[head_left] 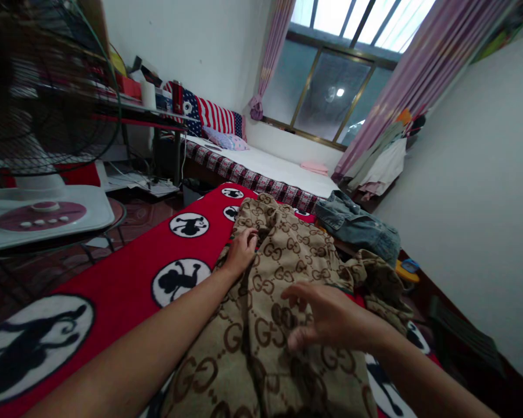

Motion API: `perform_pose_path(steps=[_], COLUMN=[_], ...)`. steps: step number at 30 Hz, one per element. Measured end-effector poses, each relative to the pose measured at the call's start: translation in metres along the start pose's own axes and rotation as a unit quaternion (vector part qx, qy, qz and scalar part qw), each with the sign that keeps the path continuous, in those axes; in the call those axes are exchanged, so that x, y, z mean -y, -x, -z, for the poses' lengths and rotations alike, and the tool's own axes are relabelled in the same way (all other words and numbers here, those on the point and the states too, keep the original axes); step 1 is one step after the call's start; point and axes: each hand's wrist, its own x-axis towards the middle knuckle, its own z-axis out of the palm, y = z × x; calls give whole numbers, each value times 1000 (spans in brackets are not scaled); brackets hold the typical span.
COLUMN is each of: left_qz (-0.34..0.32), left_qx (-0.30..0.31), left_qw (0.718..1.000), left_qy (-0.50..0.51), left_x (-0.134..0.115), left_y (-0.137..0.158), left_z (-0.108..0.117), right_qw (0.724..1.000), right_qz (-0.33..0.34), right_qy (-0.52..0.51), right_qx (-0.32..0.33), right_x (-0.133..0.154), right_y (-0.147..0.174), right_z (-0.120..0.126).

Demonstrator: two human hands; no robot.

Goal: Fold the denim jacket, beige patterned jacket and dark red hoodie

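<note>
A tan jacket [283,255] with a brown interlocking-letter print lies spread out in front of me, one sleeve [375,284] bunched to the right. Near its upper left part, my left hand [243,251] rests on the cloth with fingers curled in on a fold; the fingertips are partly hidden. My right hand [326,313] is over the lower right of the jacket, thumb and fingers apart, holding nothing. Beneath the jacket is a red cover [126,267] with black figures in white circles.
Folded denim clothing [357,223] lies beyond the jacket on the right. At left, a fan [47,98] stands close by a white stand with a control panel [43,215]. A bed [265,157] is under the window, beside a cluttered desk [157,119].
</note>
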Motion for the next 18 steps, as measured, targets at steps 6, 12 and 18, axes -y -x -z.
perform_pose_path(steps=[6,12,18], left_qz=[11,39,89], left_qx=[5,-1,-22], left_qw=[1000,998,988], left_qy=[-6,48,126], left_x=[-1,-4,-8], left_y=[-1,0,-3], left_z=[1,1,8], right_qw=[999,969,878], right_qz=[-2,16,-3], right_qy=[42,-185,-417], right_qx=[10,-161,-236], right_x=[14,9,26], right_y=[24,7,9], right_z=[-63,-35,30])
